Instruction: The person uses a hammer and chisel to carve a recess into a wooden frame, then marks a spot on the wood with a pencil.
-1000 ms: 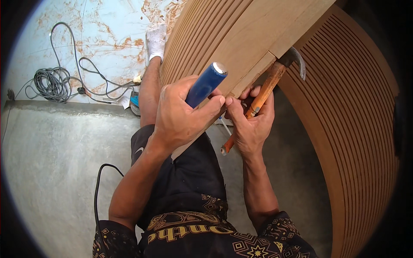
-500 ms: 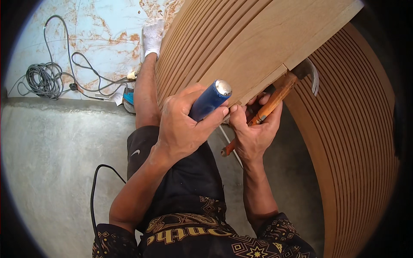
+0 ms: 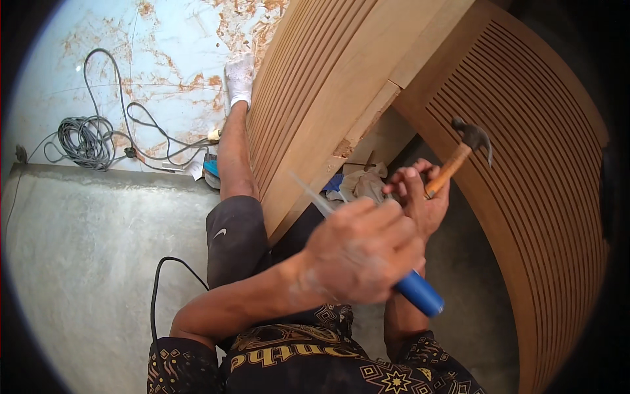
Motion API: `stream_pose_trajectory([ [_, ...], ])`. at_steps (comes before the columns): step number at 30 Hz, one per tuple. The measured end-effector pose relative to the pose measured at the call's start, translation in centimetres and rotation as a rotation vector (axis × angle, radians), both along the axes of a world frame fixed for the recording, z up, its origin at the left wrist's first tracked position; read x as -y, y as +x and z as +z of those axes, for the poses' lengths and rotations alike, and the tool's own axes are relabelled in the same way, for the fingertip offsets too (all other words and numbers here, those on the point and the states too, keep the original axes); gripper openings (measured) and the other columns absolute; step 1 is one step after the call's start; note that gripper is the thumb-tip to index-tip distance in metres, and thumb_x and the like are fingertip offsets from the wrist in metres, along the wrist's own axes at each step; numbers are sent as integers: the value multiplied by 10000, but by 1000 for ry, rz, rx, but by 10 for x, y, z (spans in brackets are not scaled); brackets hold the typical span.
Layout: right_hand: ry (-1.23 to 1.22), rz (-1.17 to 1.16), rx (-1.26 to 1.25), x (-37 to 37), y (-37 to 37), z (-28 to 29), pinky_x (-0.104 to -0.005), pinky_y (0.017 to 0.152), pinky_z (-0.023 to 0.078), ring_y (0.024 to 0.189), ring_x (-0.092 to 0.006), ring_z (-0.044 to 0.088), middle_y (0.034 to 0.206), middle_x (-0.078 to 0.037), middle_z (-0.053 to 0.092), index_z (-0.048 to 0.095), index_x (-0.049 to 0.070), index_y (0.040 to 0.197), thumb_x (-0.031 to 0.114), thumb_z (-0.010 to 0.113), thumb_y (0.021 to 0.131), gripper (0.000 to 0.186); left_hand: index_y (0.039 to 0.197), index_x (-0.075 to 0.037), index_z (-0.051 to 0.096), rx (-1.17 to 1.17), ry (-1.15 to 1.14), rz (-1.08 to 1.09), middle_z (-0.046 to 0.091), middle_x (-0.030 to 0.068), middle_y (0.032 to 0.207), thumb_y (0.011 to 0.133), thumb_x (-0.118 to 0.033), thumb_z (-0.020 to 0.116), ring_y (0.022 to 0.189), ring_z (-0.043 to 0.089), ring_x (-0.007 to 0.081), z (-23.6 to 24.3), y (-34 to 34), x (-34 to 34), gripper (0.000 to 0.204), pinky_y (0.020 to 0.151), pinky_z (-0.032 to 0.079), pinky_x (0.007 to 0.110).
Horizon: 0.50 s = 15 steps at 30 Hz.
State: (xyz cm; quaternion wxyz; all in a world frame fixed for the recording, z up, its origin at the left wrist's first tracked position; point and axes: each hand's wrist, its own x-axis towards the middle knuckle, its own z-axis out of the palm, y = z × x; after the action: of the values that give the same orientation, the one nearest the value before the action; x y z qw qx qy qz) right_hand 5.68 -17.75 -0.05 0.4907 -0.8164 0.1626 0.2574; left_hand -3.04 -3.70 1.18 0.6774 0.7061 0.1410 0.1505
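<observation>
My left hand (image 3: 364, 249), slightly blurred, is closed around a chisel with a blue handle (image 3: 420, 295). Its thin metal blade angles up and left toward the edge of a wooden panel (image 3: 328, 131). My right hand (image 3: 426, 203) grips a claw hammer (image 3: 449, 167) by its orange-brown handle, head up and away from the wood. Several of its fingers are partly raised. Along the panel's edge runs a rough chipped recess (image 3: 344, 148). Grooved strips cover the panel's left face. My left hand lies in front of my right wrist.
A second grooved wooden panel (image 3: 525, 171) curves along the right. Crumpled cloth (image 3: 371, 184) and a blue item (image 3: 333, 182) lie beyond my hands. On the left are a coiled grey cable (image 3: 85, 143), a teal tool (image 3: 210, 172) and wood shavings (image 3: 246, 26).
My left hand has swung right and down, turning the chisel so its handle end points toward me. My right hand has moved away from the panel edge with the hammer. The recess is now exposed.
</observation>
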Motion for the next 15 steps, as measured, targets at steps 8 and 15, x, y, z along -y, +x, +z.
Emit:
stream_pose_trajectory([
  [8,-85,-94,95,25,6,33,-344,539,612,779,-208,651,1045,-103,533,408,73,1082,-15,686,962,315,735,-56,635,238,-122,-204,620,80,749,728,-275,673,690,663,218,13,18,21,223,538,512,354],
  [15,-36,-111,163,25,3,36,-338,537,588,749,-196,631,1036,-95,531,398,75,1051,-10,683,968,309,652,-98,564,249,-29,-42,527,32,599,666,-275,757,510,615,204,-10,29,22,263,449,487,350],
])
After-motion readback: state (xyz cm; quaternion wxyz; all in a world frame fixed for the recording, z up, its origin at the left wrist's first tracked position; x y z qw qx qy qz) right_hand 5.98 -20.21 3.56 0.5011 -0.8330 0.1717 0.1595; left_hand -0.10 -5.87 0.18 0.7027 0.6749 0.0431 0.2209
